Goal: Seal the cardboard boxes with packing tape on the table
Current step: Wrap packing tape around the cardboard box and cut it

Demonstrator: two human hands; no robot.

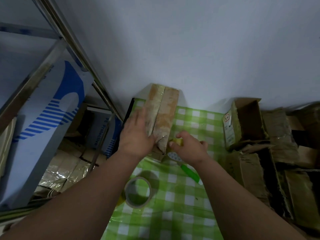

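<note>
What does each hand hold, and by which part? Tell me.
Left hand lies flat on the taped cardboard box, gripping nothing. Right hand curls its fingers round a small yellow thing; which part cannot be told.

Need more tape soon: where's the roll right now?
In the head view, the tape roll lies flat on the green checked tablecloth, nearer the person than the box, between both forearms.

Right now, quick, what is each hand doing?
Left hand: open, fingers flat against the taped brown cardboard box.
Right hand: closed, pinching a small yellow object; what it is cannot be told.
</note>
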